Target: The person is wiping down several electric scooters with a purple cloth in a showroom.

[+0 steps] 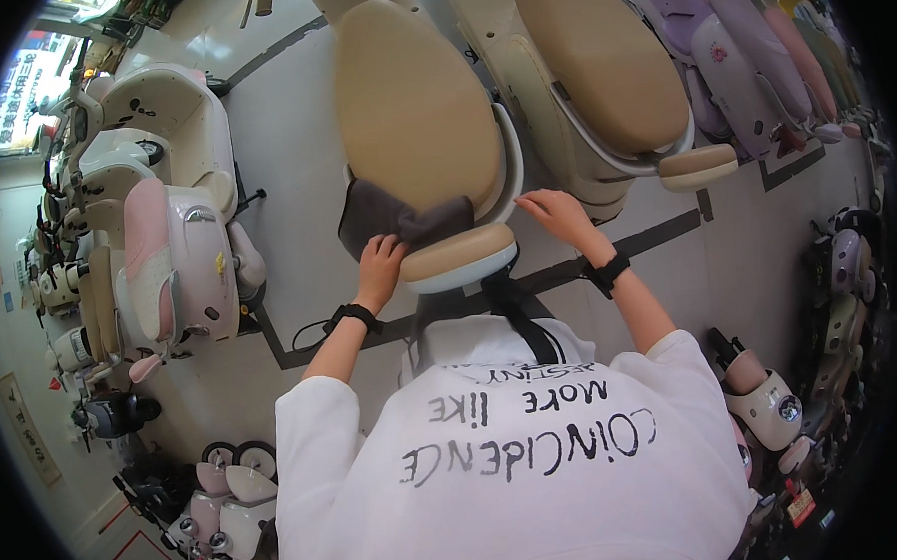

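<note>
A dark grey cloth (374,215) lies folded across the rear end of a scooter's tan seat (411,106). My left hand (376,273) is at the cloth's near edge, its fingers curled on it, close to the left end of the tan and white backrest pad (460,257). To the right of the seat, my right hand (563,218) holds nothing; its fingers reach toward the white rail (513,167) that curves around the seat's rear. Whether the fingertips touch the rail is hard to tell. Both wrists wear black bands.
Close on the right stands a second scooter with a tan seat (614,63) and backrest (699,167). Purple scooters (725,78) line up beyond it. A pink and white scooter (192,251) stands at left. Dark tape lines (657,233) mark the grey floor.
</note>
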`<state>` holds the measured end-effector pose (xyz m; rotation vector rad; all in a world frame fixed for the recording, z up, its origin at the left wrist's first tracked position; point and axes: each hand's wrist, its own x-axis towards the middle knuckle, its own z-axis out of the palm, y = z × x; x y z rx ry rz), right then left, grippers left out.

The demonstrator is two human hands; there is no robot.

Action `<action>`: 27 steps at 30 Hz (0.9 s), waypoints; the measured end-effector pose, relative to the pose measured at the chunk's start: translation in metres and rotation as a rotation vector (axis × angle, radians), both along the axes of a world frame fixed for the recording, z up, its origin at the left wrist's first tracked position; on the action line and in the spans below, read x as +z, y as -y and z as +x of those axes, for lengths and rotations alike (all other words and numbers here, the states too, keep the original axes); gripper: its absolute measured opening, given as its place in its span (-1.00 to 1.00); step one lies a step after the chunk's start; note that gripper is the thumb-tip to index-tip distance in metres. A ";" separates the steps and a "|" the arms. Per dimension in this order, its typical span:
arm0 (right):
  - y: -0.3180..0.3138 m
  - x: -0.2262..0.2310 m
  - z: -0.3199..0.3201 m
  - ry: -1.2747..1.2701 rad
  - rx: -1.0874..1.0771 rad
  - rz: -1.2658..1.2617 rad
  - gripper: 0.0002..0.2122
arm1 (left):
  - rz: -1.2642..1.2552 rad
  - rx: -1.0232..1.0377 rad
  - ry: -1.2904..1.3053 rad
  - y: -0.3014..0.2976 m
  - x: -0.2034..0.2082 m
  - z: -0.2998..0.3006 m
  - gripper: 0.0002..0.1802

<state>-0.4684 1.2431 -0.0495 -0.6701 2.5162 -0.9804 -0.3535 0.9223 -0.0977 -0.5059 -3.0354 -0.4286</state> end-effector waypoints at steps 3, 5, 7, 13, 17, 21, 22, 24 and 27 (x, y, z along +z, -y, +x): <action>-0.023 -0.028 0.023 0.110 -0.166 -0.111 -0.74 | -0.065 0.041 0.023 0.015 -0.012 0.025 -0.69; -0.034 -0.035 0.045 0.261 -0.302 -0.154 -0.72 | -0.005 -0.029 -0.065 0.004 -0.004 0.021 -0.67; -0.039 -0.043 0.066 0.288 -0.285 -0.131 -0.72 | 0.083 0.073 -0.010 -0.012 -0.002 0.005 -0.70; -0.032 -0.047 0.084 0.329 -0.260 -0.057 -0.71 | 0.211 -0.051 0.103 -0.026 -0.031 -0.025 -0.80; -0.037 -0.032 0.090 0.306 -0.225 0.118 -0.70 | 0.142 -0.034 0.272 -0.016 -0.033 -0.041 -0.88; -0.056 -0.026 0.117 0.247 -0.310 0.191 -0.70 | 0.268 0.066 0.058 0.021 -0.041 -0.057 -0.85; -0.059 -0.023 0.125 0.285 -0.355 0.193 -0.69 | 0.219 0.059 0.094 0.032 -0.042 -0.065 -0.85; -0.072 -0.021 0.145 0.338 -0.430 0.194 -0.68 | 0.170 0.022 0.146 0.039 -0.039 -0.091 -0.84; -0.074 -0.017 0.171 0.403 -0.412 0.305 -0.67 | 0.200 0.038 0.127 0.051 -0.035 -0.110 -0.83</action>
